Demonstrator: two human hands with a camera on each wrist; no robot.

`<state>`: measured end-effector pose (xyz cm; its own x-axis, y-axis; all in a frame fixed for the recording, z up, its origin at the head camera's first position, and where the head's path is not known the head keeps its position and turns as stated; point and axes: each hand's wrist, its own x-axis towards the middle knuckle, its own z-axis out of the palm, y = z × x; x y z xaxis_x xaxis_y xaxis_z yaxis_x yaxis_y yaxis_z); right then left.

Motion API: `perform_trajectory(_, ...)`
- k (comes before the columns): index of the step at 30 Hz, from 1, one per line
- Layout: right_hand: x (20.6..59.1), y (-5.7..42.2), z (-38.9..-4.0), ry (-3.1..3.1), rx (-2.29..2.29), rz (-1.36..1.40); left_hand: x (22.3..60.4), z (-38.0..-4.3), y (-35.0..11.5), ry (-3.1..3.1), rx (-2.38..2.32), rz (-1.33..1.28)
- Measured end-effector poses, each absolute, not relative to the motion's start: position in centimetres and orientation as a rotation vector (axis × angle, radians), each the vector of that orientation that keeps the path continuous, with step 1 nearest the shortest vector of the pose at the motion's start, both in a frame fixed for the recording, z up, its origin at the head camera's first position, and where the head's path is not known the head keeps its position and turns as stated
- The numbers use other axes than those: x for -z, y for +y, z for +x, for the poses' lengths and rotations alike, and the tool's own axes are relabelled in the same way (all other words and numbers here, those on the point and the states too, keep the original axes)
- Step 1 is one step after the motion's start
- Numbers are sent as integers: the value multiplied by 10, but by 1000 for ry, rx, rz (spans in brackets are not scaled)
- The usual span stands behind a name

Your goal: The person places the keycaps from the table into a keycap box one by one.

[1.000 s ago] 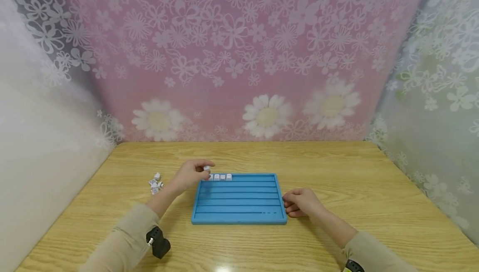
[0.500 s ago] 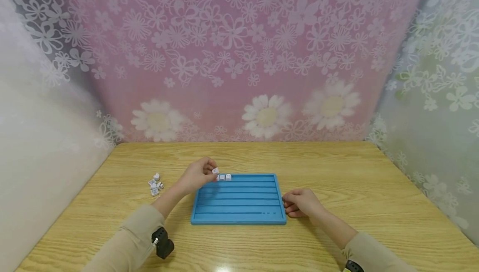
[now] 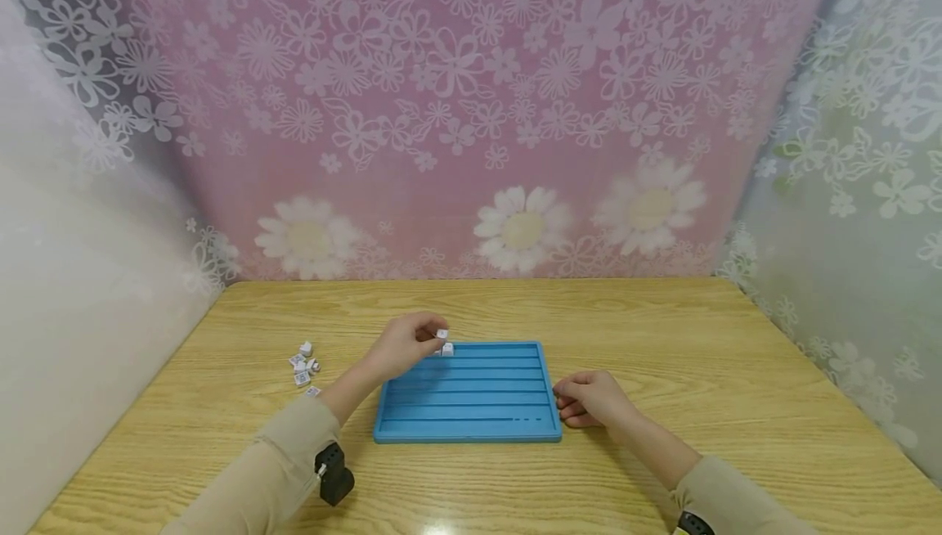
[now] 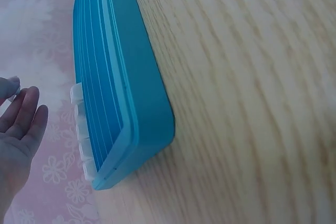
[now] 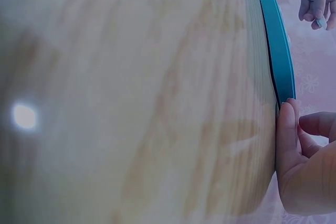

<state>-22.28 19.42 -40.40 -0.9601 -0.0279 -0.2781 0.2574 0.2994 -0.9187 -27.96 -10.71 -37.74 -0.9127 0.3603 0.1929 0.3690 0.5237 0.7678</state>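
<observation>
"One white block (image 3: 442,334), pinched by the left hand (image 3: 407,344) near the far edge of the blue tray (image 3: 468,438)!"

"Looks light, stiff, smooth; grip opposite sides. And the right hand (image 3: 596,398)?"

"Loosely bent fingers, touching the tray's side. The block seems near-cubic: no clear long axis, facing too small to tell."

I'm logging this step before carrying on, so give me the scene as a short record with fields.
left hand: the left hand pinches a white keycap between its fingers
held piece position: raised above the tray's far edge
right hand: the right hand rests with its fingers against the tray's right side
tray: blue tray, ridged, flat on the table
placed: row of keycaps along the far edge, at least four
loose: several loose keycaps left of the tray
</observation>
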Motion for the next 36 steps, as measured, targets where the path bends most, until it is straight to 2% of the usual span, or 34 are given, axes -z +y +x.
perform_trajectory(16, 404, 194, -223, 2327, 1724, 222, 378, -280, -98, -2740, 1507, -724)
perform_trajectory(36, 401, 192, -221, 2349, 1694, 226, 374, -285, -82, -2797, 1328, -704)
